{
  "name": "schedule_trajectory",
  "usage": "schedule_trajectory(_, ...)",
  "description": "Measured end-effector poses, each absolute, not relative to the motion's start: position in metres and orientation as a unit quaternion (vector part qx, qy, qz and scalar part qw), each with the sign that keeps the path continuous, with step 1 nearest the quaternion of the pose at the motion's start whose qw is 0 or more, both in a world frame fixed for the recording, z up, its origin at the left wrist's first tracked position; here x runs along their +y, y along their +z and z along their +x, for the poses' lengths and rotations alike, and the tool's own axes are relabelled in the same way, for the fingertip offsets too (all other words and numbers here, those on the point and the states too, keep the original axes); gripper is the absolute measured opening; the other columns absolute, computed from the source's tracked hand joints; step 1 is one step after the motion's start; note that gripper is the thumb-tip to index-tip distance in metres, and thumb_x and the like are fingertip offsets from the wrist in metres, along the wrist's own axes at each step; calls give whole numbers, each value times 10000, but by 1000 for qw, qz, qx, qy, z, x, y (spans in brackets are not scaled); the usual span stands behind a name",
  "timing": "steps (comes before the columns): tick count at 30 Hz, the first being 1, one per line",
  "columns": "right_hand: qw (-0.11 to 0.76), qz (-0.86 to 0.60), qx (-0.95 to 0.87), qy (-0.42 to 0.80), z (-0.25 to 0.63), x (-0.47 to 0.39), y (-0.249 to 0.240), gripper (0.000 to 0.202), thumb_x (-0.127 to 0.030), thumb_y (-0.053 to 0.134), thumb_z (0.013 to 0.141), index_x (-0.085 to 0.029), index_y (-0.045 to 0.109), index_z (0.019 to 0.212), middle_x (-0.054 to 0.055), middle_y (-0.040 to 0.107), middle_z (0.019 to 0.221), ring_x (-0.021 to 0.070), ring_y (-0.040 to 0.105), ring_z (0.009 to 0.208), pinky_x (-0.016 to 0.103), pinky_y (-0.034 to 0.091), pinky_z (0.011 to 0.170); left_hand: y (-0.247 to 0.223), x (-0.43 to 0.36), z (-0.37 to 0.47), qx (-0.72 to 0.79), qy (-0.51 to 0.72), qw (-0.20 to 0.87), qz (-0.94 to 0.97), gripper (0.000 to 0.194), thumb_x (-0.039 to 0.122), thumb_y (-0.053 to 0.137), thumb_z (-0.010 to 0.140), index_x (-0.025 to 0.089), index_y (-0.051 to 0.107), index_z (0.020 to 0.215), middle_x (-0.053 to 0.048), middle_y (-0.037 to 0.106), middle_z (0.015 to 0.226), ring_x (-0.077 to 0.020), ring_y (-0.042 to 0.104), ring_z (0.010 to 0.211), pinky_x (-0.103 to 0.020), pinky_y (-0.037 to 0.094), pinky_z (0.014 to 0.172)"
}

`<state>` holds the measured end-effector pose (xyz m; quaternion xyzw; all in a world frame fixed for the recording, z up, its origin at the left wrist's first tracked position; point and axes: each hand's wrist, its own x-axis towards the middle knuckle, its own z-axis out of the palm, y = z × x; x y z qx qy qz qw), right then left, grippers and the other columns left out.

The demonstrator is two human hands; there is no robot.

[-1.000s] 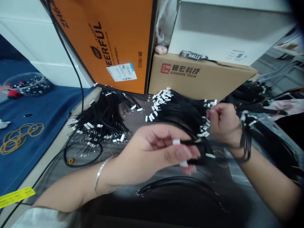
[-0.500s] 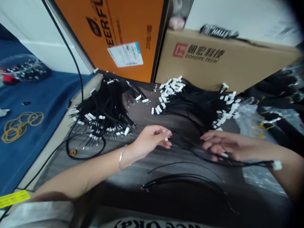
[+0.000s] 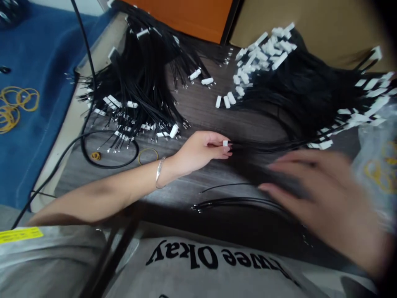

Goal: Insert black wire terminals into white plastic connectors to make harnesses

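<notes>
My left hand (image 3: 206,151) pinches a small white connector (image 3: 225,143) between thumb and fingers. Black wires (image 3: 263,145) run from that connector to the right, just above the surface. My right hand (image 3: 328,198), smeared by motion, is to the right of it with thumb and fingers apart and no object visible between them. Below both hands lie several loose black wires (image 3: 238,200) with bare metal ends. The far end of the held wires is hard to make out among the pile behind.
At the back left is a heap of black wires (image 3: 145,78) with white connectors. Another bundle (image 3: 310,78) with white plugs lies at the back right. Orange (image 3: 192,16) and brown boxes (image 3: 266,20) stand behind. A thick black cable (image 3: 93,82) loops on the left, near a rubber band (image 3: 148,156).
The view has tipped downward and nearer. My right hand has come off the wires and moved right and toward me, opening. My left hand still pinches the white connector.
</notes>
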<state>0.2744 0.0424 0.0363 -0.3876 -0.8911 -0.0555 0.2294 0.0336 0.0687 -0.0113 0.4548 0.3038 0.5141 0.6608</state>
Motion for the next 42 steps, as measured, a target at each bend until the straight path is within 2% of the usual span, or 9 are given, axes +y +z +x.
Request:
schedule_trajectory(3,116,-320,-940,24,232,19,2,325,-327,558,829,-220,509,1133,86,502,1086,226,494,998,400,450,873,-13,70,34,311,511,646,474,97,62,619,757,77,623,853,-49,670,795,-139,671,774,-306,545,789)
schedule_trajectory(6,99,-327,-938,54,214,17,-16,282,-292,563,833,-188,534,1094,82,500,1047,203,478,961,387,449,863,-14,72,35,303,510,635,494,110,60,617,760,76,616,869,-41,661,786,-138,670,773,-317,549,799)
schedule_trajectory(10,74,-326,-940,65,210,11,-20,69,-226,549,839,-176,594,857,64,518,935,195,460,878,401,431,812,-15,74,35,296,508,633,503,110,55,607,768,70,612,877,-34,649,776,-128,667,755,-327,550,809)
schedule_trajectory(15,47,-331,-940,68,208,-1,-18,102,-153,486,855,-155,543,770,78,523,888,205,467,841,413,436,769,-15,73,35,299,514,630,499,110,34,605,761,65,619,865,-31,644,745,-129,665,726,-326,553,787)
schedule_trajectory(18,57,-341,-932,108,210,7,-3,103,-148,431,876,-170,488,794,66,543,893,161,510,801,325,462,733,-15,67,32,307,523,634,479,113,46,615,757,74,626,866,-43,663,781,-125,664,743,-316,544,793)
schedule_trajectory(21,96,-376,-905,175,212,23,23,78,-231,443,884,-197,478,824,5,564,772,108,515,655,234,434,591,-17,58,26,314,534,626,474,141,107,652,746,88,642,885,-52,676,853,-121,658,777,-294,537,801)
schedule_trajectory(24,148,-388,-890,187,209,41,45,102,-289,477,868,-213,541,847,-31,569,693,86,494,591,211,389,538,-18,51,19,321,536,626,467,206,142,688,719,102,658,919,-48,683,871,-117,654,774,-276,541,778)
schedule_trajectory(28,213,-408,-870,177,201,62,51,106,-236,531,803,-199,607,739,-38,594,646,78,507,572,206,376,532,-18,49,13,322,513,652,456,222,140,697,712,112,654,928,-59,697,866,-141,670,767,-299,553,759)
schedule_trajectory(42,174,-442,-831,290,209,89,41,111,-188,573,706,-197,622,608,-65,544,513,53,453,469,172,325,422,-8,54,12,377,460,677,434,163,76,665,733,92,636,892,-51,700,820,-175,685,761,-321,579,752)
